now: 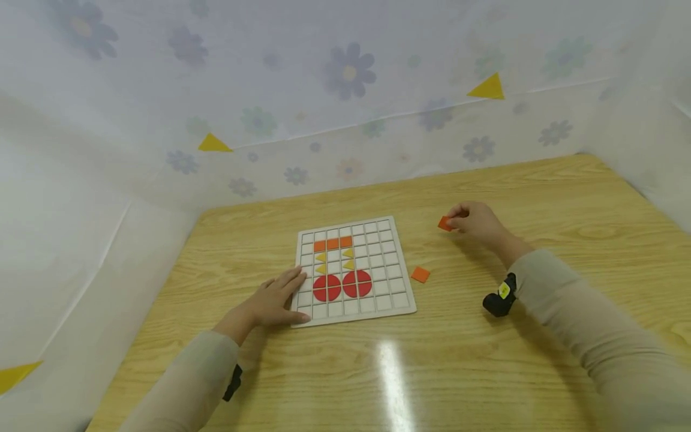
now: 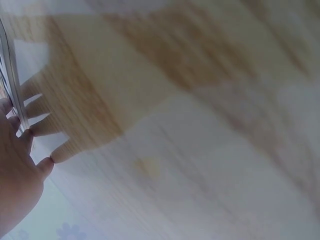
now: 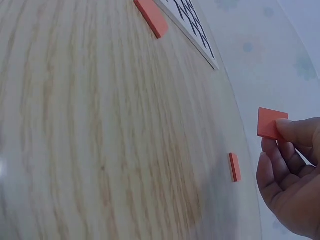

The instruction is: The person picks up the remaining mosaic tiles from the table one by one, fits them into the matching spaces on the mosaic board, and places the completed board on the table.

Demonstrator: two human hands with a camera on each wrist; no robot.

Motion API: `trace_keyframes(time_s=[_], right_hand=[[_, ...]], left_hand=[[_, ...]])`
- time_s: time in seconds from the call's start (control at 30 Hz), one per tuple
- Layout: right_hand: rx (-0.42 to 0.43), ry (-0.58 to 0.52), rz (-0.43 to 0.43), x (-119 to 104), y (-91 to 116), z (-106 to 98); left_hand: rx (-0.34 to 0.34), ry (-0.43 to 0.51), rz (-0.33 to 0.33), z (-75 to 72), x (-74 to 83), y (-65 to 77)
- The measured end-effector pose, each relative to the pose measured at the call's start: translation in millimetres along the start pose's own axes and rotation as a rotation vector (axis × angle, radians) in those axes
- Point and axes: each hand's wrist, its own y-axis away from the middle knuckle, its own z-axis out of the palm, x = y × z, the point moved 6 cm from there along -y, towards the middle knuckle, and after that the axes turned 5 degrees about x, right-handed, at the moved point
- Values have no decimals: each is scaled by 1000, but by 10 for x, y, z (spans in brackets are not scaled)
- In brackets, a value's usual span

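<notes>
My right hand [image 1: 477,225] pinches an orange square tile [image 3: 269,123] between thumb and fingers, above the table to the right of the white grid board [image 1: 380,271]. On the board's left edge rests my left hand [image 1: 275,298], its fingers spread. The board carries a row of orange squares [image 1: 333,243], several yellow triangles [image 1: 348,264] and two red circles [image 1: 357,284]. Beside the board's right edge lies a loose orange tile [image 1: 420,274]. The right wrist view shows another orange tile [image 3: 234,167] on the table near my right hand.
The wood-grain table [image 1: 448,372] is enclosed by white flower-print sheeting [image 1: 302,78]. Yellow triangular pieces [image 1: 215,143] are on the sheeting. A black wrist camera [image 1: 499,300] sits on my right wrist.
</notes>
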Motion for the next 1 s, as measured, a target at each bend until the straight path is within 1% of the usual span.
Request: trace_keyframes(time_s=[0.2,0.37,0.53,0.73,0.87,1.0], right_hand=[[22,-19,-20,-61,-28,101],[30,-44,-35,-138,-55,168],[16,-72,-52,-196,-98,259],[-2,-117,-72,-240,-125,414],[-9,-132,-66,-269,-152,529],[-24,-130,-38,-318,-202,646]], left_hand=[[4,-1,1,18,-4,3],[6,-3,1,4,2,12],[-2,8,-7,-9,14,22],[-19,28,-16,7,20,26],[-23,34,-17,22,14,31],[-28,33,-29,38,-2,39]])
